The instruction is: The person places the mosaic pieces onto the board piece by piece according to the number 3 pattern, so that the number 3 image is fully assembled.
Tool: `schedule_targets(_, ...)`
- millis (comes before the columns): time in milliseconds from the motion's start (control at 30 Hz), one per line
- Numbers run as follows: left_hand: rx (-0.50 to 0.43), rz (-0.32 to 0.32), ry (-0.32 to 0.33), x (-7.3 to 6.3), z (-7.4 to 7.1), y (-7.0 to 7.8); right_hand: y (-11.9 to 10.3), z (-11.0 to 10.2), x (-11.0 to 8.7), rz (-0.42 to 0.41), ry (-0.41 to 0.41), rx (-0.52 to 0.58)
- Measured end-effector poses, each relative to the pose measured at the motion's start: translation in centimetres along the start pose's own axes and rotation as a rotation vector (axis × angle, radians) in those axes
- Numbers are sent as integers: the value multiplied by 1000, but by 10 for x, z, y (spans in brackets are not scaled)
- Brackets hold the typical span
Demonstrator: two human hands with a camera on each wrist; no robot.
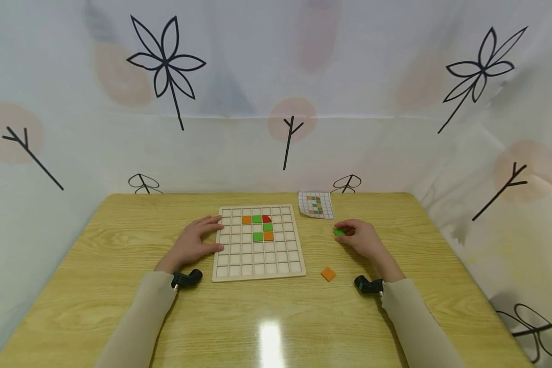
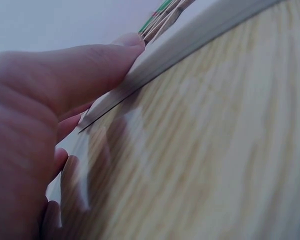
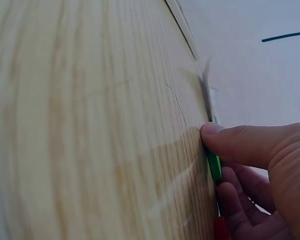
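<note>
Pinching the green tile (image 1: 339,232) between thumb and fingers, the right hand (image 1: 362,239) is positioned right of the grid board (image 1: 259,256), to the near right of the printed sheet (image 1: 316,205). The left hand (image 1: 195,241), grip released, touches the board's left edge. An orange tile (image 1: 328,274) lies beside the board's near right corner; six coloured pieces (image 1: 268,227) occupy far cells.

From my end it looks like a small curtained-off booth, though I can't tell if it's inside a home or a lab tbh. White fabric (image 1: 239,168) with black line-drawn flowers (image 1: 165,63) and faded peach blots (image 1: 278,120) closes in three sides of a wood-grain table (image 1: 331,322), and the black wrist cameras (image 1: 187,278) say recording spot to me.
</note>
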State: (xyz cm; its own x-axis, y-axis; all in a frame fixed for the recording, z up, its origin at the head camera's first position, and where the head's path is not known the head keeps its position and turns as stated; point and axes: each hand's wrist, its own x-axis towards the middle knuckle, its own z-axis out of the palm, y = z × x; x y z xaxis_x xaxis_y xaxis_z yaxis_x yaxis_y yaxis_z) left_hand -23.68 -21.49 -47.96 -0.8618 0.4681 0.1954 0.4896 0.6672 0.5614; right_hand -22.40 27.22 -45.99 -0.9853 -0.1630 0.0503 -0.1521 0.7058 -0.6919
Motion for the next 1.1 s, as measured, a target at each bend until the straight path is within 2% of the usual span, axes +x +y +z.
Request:
schedule_targets(467,8,2,0,-1,3,-2,-5,2,-2,21,15,7)
schedule_targets(967,13,5,6,0,2,-1,-28,14,2,-96,19,12)
schedule_targets(1100,17,9,8,0,2,-3,-37,21,5,-94,8,38)
